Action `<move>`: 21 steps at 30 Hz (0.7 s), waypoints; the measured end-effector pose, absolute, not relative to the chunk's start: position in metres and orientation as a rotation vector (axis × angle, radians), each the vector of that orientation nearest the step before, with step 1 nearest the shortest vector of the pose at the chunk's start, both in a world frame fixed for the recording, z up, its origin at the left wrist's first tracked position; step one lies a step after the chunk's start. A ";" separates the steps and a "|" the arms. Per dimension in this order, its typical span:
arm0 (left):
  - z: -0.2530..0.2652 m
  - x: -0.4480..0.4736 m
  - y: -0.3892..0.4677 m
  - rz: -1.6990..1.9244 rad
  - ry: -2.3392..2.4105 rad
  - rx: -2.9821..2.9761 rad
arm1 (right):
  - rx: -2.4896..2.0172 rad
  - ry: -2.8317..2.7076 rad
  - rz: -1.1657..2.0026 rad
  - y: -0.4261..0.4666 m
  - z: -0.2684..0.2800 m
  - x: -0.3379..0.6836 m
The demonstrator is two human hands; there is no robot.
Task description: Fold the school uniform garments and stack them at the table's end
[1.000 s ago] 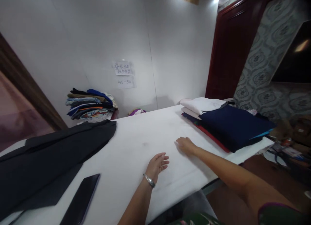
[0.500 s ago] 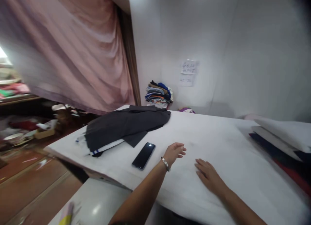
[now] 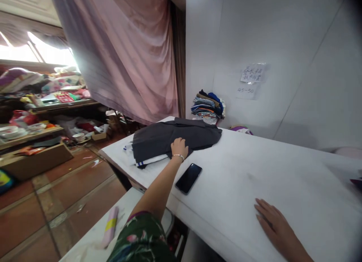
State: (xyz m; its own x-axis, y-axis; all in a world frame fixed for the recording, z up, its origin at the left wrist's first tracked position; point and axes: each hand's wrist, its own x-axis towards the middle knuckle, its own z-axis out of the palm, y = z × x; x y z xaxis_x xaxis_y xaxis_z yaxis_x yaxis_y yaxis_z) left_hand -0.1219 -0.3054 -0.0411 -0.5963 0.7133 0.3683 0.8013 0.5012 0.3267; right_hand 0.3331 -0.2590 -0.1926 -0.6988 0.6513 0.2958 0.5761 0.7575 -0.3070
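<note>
My left hand [image 3: 179, 147] is stretched out over a dark grey garment [image 3: 158, 137], its fingers curled down into the cloth near the front edge. Their tips are hidden by the back of the hand. Beneath the garment, white cloth with blue stripes [image 3: 140, 164] pokes out on the left. Just in front of my left wrist lies a black phone [image 3: 189, 178], screen up. My right hand [image 3: 273, 220] rests with fingers extended on the white tabletop [image 3: 234, 194], touching nothing else.
Against the wall stands a stack of folded clothes [image 3: 207, 105], with a purple and white bundle [image 3: 240, 130] to its right. A pink curtain [image 3: 127, 54] hangs at left. On a lower white surface lies a pink roll with a yellow band [image 3: 111, 226]. Cardboard boxes [image 3: 36, 158] stand on the floor.
My left hand has moved from bare tabletop, past the phone, onto the dark garment. My right hand stays flat on the table. The view has swung left.
</note>
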 end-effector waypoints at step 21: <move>0.015 -0.159 -0.234 -0.702 -2.646 -1.265 | -0.983 -2.572 0.293 -0.265 -0.185 0.332</move>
State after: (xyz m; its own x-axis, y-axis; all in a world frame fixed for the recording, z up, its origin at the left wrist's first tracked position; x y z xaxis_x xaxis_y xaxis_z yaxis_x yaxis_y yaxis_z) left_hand -0.1593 -0.2337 0.0149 -0.6418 0.7039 0.3045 0.7622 0.5417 0.3544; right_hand 0.3321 -0.2654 -0.1847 -0.6881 0.6752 0.2657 0.5982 0.7352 -0.3188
